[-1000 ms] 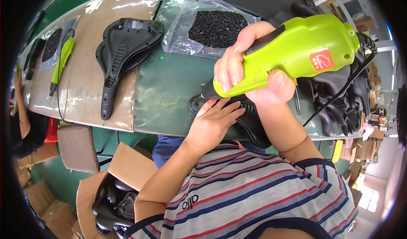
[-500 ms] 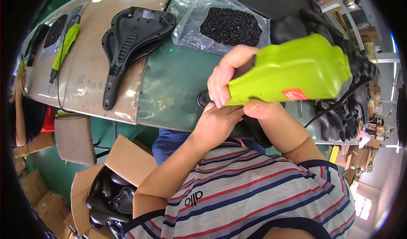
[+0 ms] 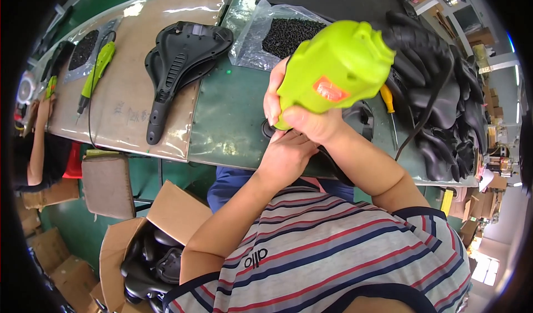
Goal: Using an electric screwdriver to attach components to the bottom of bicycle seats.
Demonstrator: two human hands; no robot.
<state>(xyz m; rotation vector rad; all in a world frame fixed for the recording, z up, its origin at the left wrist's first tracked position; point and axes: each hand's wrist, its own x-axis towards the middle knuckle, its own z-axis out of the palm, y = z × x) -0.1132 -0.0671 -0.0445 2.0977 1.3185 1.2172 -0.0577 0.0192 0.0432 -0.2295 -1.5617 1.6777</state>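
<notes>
My right hand (image 3: 302,116) is wrapped round a lime-green electric screwdriver (image 3: 333,71) with an orange label. The screwdriver is tilted, and its lower end points down at the fingers of my left hand (image 3: 288,157). Those fingers are closed and bunched together at its tip; what they pinch is hidden. Black bicycle saddle parts show around my hands: a rounded end (image 3: 268,129) beside my left fingertips and a moulded piece (image 3: 363,116) past my right wrist. The bit itself cannot be seen.
A black saddle (image 3: 172,63) lies underside up on the left. Beyond my hands is a plastic bag of black screws (image 3: 288,34). Another green screwdriver (image 3: 100,68), a yellow-handled screwdriver (image 3: 388,99), piled black covers (image 3: 444,102) and a carton of saddles (image 3: 125,246) surround me. A co-worker's arm (image 3: 38,141) reaches in at far left.
My right hand has swung the green screwdriver from nearly level to a steeper tilt, its back end moving left and up. My left hand stays at its tip. The yellow-handled screwdriver has come into sight.
</notes>
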